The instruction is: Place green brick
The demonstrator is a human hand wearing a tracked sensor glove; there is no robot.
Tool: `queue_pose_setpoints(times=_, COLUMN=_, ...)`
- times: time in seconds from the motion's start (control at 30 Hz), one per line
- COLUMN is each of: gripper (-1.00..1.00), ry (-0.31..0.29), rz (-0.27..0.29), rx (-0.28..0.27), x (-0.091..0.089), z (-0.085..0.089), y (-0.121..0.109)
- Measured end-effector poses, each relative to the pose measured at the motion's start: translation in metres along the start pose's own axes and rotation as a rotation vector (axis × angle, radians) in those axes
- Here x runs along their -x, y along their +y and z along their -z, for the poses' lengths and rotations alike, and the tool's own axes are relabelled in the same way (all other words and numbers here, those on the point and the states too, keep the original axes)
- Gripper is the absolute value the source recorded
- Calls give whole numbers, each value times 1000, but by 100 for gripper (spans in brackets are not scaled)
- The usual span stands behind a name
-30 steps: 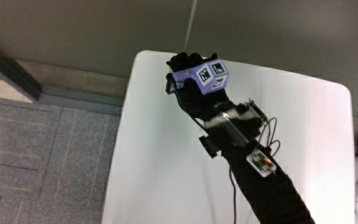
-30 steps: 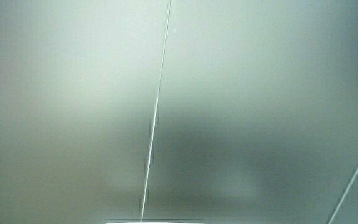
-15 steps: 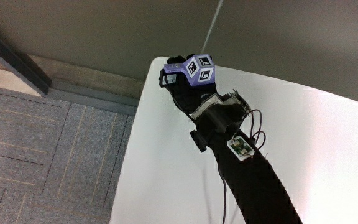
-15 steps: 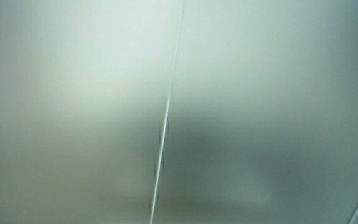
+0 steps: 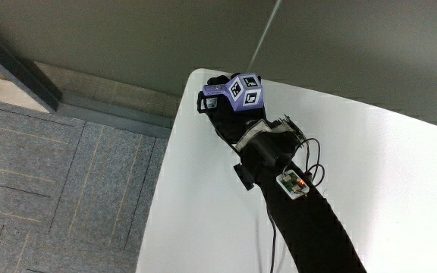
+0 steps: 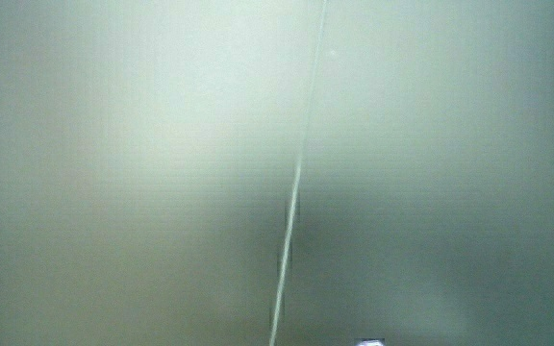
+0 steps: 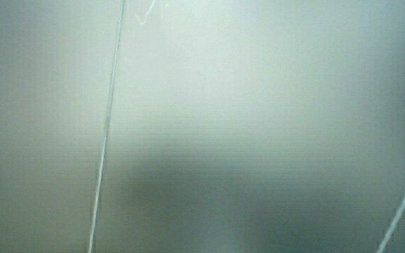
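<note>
Grey carpet tiles (image 5: 59, 174), white table (image 5: 385, 174)

Black-gloved hand (image 5: 226, 117) bears a lilac, black-and-white-patterned cube (image 5: 237, 91); white table (image 5: 385, 182).

The hand (image 5: 226, 106) is over the tabletop (image 5: 370, 174) at its corner, forearm (image 5: 309, 227) lying across it toward the person; both side views show only pale wall.

Gloved hand (image 5: 222, 114) over white table's (image 5: 370, 174) corner, patterned cube (image 5: 241, 91) on top — fingers hidden, perhaps curled
</note>
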Motion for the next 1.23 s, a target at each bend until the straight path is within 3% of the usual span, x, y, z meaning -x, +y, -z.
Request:
queue_pose_setpoints(times=0.27, gripper=-47, ry=15, rz=32, rx=31, x=-7, z=0, y=-1)
queue_pose_setpoints(times=0.33, gripper=-59, ry=12, rz=39, rx=42, x=-10, z=5, y=0)
queue_pose_setpoints(times=0.37, gripper=-65, ry=31, rz=50, rx=74, x=-16, z=12, y=4)
queue_pose_setpoints(times=0.47, gripper=-82, ry=4, rz=49, rx=24, x=-18, z=13, y=-2)
queue_pose_setpoints(times=0.57, gripper=-100, ry=23, rz=31, rx=11, x=-18, z=13, y=-6)
queue_pose_setpoints(times=0.87, gripper=-100, ry=37, rz=0, rx=-16, x=-19, z=26, y=-15)
queue_pose_setpoints(times=1.03, gripper=-100, ry=49, rz=-69, rx=-68, x=-1, z=17, y=-32)
queue_pose_setpoints(times=1.13, gripper=-100, ry=74, rz=-111, rx=-59, x=0, z=26, y=-35)
queue_pose_setpoints(times=1.23, gripper=-100, ry=75, rz=-102, rx=-2, x=11, z=19, y=-50)
